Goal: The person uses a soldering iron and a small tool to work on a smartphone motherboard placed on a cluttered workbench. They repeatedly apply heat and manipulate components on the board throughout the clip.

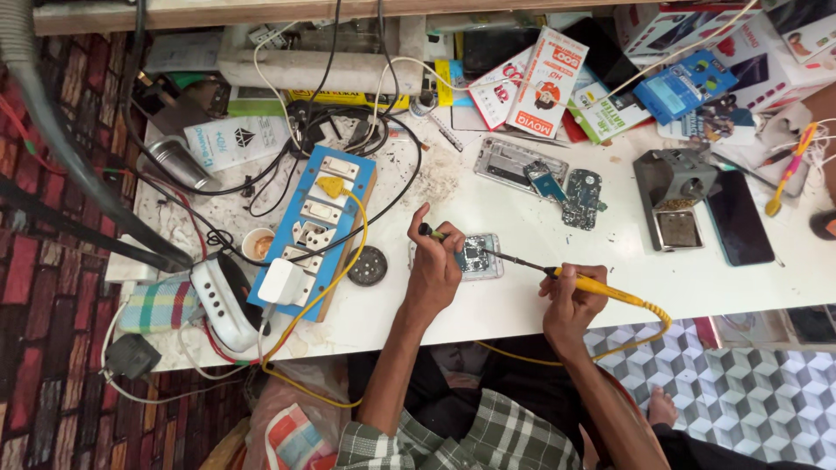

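Note:
My right hand (570,300) grips a yellow-handled soldering iron (601,287), its thin metal tip reaching left to a small opened phone (475,257) lying on the white table (610,252). My left hand (433,261) rests on the left edge of that phone and pinches a thin dark tool (435,233) over the board. The iron's yellow cable (649,335) loops down past the table's front edge.
A blue switch-and-socket board (318,231) with plugs and tangled cables sits left. A soldering stand (670,191), a dark phone (738,218), loose circuit boards (579,196) and an open phone frame (509,161) lie right. Boxes and packets crowd the back.

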